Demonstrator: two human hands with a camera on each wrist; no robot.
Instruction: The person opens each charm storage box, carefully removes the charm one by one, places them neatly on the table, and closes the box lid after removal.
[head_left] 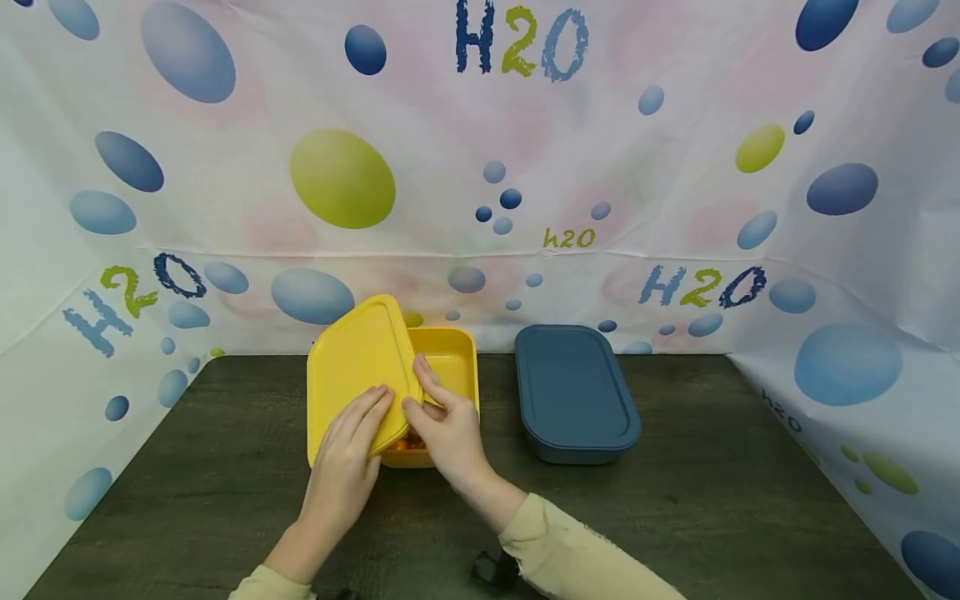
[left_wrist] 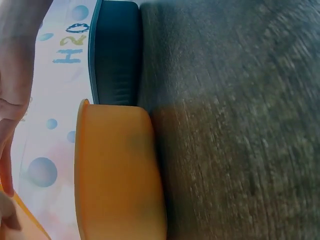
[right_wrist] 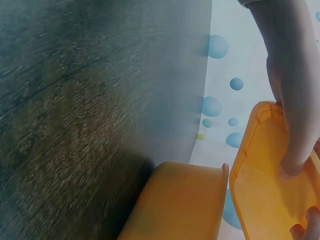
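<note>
A yellow lid (head_left: 356, 358) is tilted above the left part of a yellow food container (head_left: 459, 354), whose right side is uncovered. My left hand (head_left: 343, 467) grips the lid's near edge, fingers over its top; the right wrist view shows that thumb against the lid's underside (right_wrist: 257, 175). With thumb and fingers, my right hand (head_left: 455, 433) pinches the lid's right corner. Small orange-red pieces (head_left: 412, 442) show inside the container near its front; the lid and hands hide the rest. In the left wrist view the container's wall (left_wrist: 117, 165) stands on the table.
To the right stands a dark blue container (head_left: 573, 387) with its lid on. A small black object (head_left: 491, 571) lies near the front beside my right sleeve. The dark wooden table (head_left: 712, 500) ends at a white dotted backdrop (head_left: 435, 117).
</note>
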